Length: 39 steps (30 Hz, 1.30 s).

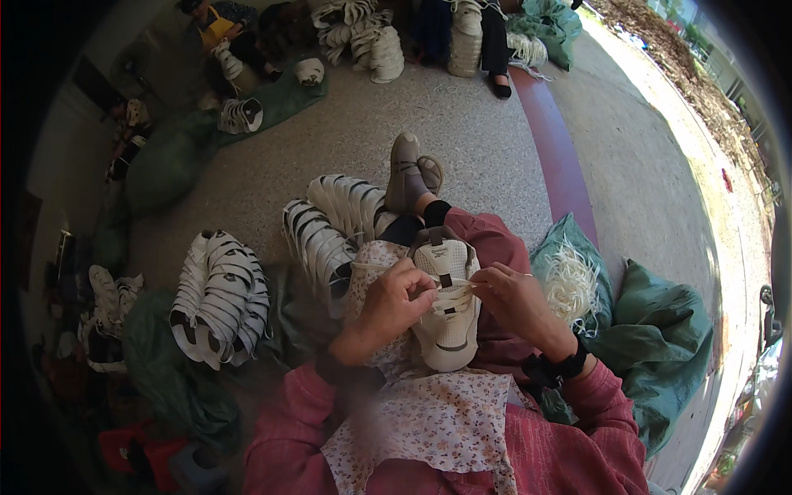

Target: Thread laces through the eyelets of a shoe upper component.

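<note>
A cream and beige shoe upper [446, 334] lies on my lap, toe toward me, with a grey collar at its far end. Pale shoelace [459, 285] crosses its tongue and passes through some of the eyelets. My left hand [394, 299] is at the upper's left edge, thumb and forefinger pinched on the lace near the eyelets. On the right side, my right hand [513, 299] pinches the lace between its fingertips, drawn close over the upper. A floral apron [429, 421] covers my lap beneath.
Stacked white shoe uppers [221, 297] sit at my left, with more stacks [318, 239] beside my leg. Loose white laces [571, 285] lie on a green sack [660, 330] at my right. Other people [227, 33] sit farther off among more uppers.
</note>
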{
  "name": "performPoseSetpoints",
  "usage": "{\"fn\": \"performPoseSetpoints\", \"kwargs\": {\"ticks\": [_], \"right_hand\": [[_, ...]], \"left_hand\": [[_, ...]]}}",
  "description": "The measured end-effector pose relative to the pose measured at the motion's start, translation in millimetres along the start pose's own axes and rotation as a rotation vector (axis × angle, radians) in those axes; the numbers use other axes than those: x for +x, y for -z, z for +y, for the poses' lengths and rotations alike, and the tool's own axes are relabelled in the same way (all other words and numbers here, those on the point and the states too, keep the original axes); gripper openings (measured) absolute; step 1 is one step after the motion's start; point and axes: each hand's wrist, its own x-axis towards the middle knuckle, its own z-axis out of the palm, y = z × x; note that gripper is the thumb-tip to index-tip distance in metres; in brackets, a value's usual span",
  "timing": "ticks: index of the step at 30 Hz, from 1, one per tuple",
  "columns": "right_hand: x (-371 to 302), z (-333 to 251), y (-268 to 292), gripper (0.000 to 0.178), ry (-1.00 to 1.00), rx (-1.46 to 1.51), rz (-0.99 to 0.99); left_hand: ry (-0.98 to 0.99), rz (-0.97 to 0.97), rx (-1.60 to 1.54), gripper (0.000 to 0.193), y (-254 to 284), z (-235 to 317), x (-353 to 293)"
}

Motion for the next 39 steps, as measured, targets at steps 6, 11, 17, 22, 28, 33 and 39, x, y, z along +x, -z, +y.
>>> {"fn": "performPoseSetpoints", "kwargs": {"ticks": [6, 11, 17, 22, 28, 33, 39], "right_hand": [[19, 8, -8, 0.017, -0.074, 0.272, -0.045], [26, 2, -8, 0.018, -0.405, 0.542, -0.148], [16, 3, -1, 0.022, -0.048, 0.391, -0.083], [18, -4, 3, 0.027, 0.198, 0.073, -0.039], [21, 10, 6, 0.016, 0.447, -0.216, 0.002], [16, 4, 10, 0.010, 0.301, -0.187, -0.095], [12, -9, 26, 0.021, -0.284, 0.592, -0.359]], "left_hand": [[0.016, -0.251, -0.274, 0.011, 18, -9, 1], [-0.110, -0.102, -0.182, 0.014, 7, -12, -2], [-0.472, 0.259, 0.274, 0.020, 1, -8, 5], [-0.486, 0.144, 0.247, 0.017, 9, -11, 17], [-0.312, -0.082, 0.165, 0.009, 16, -14, 32], [-0.238, -0.159, 0.113, 0.015, 20, -24, 39], [-0.173, -0.117, 0.233, 0.021, 14, -17, 37]]}}
